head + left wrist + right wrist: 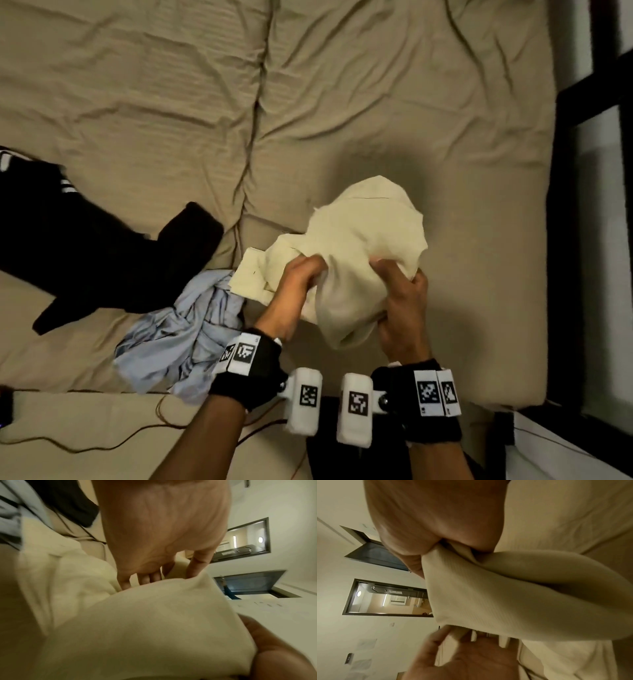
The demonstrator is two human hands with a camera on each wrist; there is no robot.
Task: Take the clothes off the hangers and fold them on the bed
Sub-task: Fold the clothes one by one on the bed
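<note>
A cream garment (363, 246) is bunched up above the beige bed (376, 102), near its front right part. My left hand (306, 269) grips its left side with curled fingers; in the left wrist view these fingers (145, 578) dig into the cream garment (137, 615). My right hand (394, 277) grips the right side, and the right wrist view shows the cream garment (513, 595) pinched in that fist (436, 534). A crumpled light blue shirt (181, 335) lies just left of my left wrist. A black garment (85, 240) is spread out further left. No hanger shows.
A dark window frame (589, 137) runs along the bed's right side. Thin cables (102, 445) trail over the bed's near edge. A seam (253, 120) splits the mattress down the middle, with bare wrinkled sheet beyond the clothes.
</note>
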